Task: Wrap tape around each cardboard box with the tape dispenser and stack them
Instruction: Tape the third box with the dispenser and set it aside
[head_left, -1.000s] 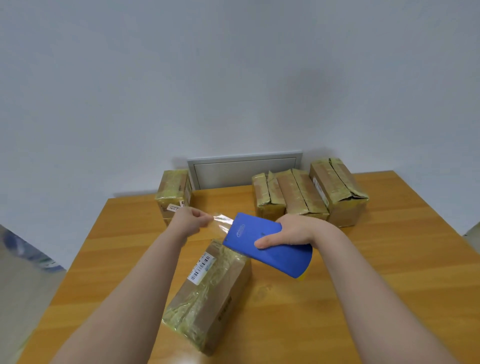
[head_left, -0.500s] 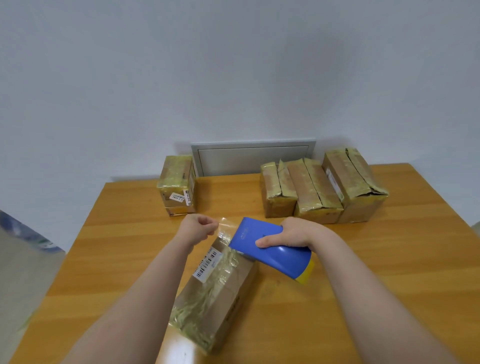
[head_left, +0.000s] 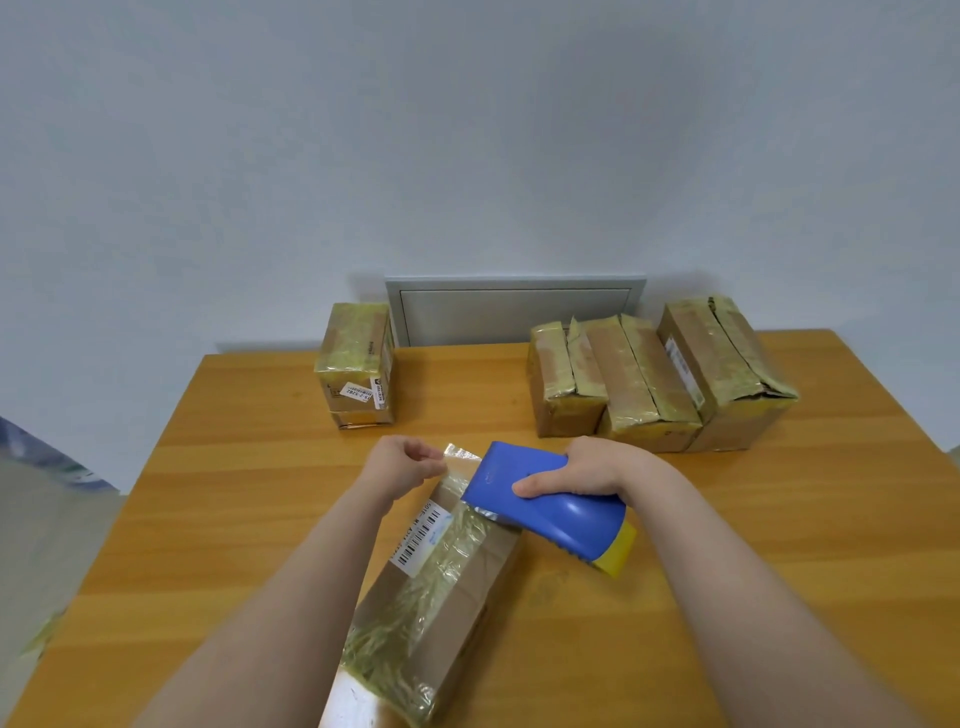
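The tape dispenser (head_left: 550, 519) is gripped from above by the right hand (head_left: 576, 473), with the fingers curled over its blue shell and the thumb laid along the near side. It is held tilted over the far end of the cardboard box (head_left: 441, 608), which lies lengthwise on the table (head_left: 208, 519) close to the person, with its barcode label (head_left: 421, 535) facing up. A short length of clear tape (head_left: 462, 460) is drawn out from the dispenser's mouth. Its free end is pinched between the thumb and forefinger of the left hand (head_left: 402, 467), and the other fingers are curled in. The strip is held over the far end of the box; whether it touches the cardboard cannot be made out, since the film is nearly transparent.

The step in hand is judged to be the anchoring of the tape end on the box. Several things could be spoiled from here. If the strip is allowed to go slack, it may fold back and stick to itself or to the fingers. If it is pressed down crooked, the wrap will be led off the box's edge. The box is not steadied by either hand, so it could be dragged or swung round once the dispenser is pulled.

Three boxes (head_left: 649, 384) are lined up at the far right, and a further taped box (head_left: 356, 364) is set at the far left.
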